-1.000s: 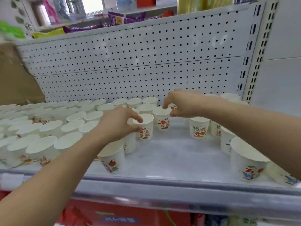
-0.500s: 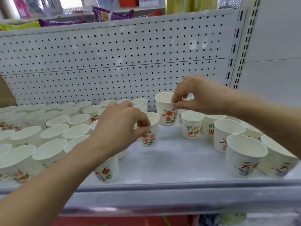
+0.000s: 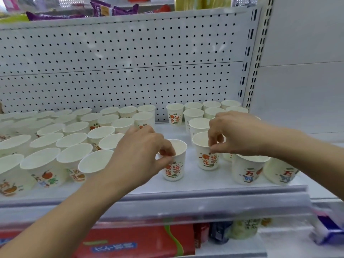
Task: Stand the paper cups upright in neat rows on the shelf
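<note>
Our left hand [image 3: 141, 157] pinches the near cup [image 3: 174, 166] by the rim, our right hand [image 3: 236, 133] the right cup [image 3: 207, 159]. Rim holds should set both down upright.

We face a white pegboard back panel [image 3: 130, 62] dotted with small holes, bounded on the right by a slotted upright [image 3: 260, 53] and a plain pale wall panel [image 3: 305, 43], all in bright, even light. Purple snack bags [image 3: 111, 10] show above the panel's top edge. Under the grey front rail [image 3: 186, 203] of the shelf [image 3: 195, 183] a red package [image 3: 134, 243] lies on the lower tier, with a blue-and-white box [image 3: 327, 231] far right.
</note>
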A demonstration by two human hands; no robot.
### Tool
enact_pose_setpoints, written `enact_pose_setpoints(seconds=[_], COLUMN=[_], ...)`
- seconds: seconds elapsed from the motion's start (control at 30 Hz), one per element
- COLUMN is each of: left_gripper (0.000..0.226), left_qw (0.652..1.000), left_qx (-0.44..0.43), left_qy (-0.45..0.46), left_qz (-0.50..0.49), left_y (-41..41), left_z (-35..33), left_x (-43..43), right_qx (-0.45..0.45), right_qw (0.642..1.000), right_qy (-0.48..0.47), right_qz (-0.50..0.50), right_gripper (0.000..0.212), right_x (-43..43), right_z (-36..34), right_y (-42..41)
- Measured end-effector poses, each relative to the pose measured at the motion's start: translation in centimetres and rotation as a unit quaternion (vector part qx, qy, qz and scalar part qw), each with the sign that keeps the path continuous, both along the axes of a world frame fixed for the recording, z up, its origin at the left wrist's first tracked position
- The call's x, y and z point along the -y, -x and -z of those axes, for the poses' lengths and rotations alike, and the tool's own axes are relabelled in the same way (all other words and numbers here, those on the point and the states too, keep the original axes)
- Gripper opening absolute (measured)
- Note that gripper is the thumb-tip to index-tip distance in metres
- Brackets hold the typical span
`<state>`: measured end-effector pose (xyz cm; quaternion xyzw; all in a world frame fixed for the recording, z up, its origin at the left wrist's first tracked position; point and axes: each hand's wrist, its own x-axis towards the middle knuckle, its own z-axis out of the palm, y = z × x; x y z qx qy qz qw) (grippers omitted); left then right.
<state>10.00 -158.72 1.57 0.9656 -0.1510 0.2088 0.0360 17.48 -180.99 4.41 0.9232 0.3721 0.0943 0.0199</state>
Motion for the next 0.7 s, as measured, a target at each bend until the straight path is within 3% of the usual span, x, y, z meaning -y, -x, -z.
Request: enact_pose_setpoints(seconds=[0.23,0.37,0.6,0.7], left_gripper=[0.011,0.008,0.029,0.064], left_qw=[0.999,0.994,0.988,0.982], left_qx=[-0.003,0.010,0.027,0.016], left_qy=[0.025,0.074,0.086,0.152], left_qz=[0.026,0.084,0.123,0.111], left_y=[0.6,0.8,0.0,0.0], left_z=[0.2,0.7,2.1,2.8], left_x=[0.7,1.9,4.7,4.3], right_qx=[-0.001,-0.005,-0.049,-0.094], right_qw=[1.000,0.994,0.985,0.982], right_qy=[0.007,-0.103,-0.162,-0.160], right_qz=[0.014,0.022,0.010,0.017], right_gripper=[0.023,0.042,0.041,0.055], right_x=[0.2,1.3,3.9,5.7], right_z=[-0.1,-1.8,-1.8,-1.4], right_y=[-0.1,0.3,1.9,2.3])
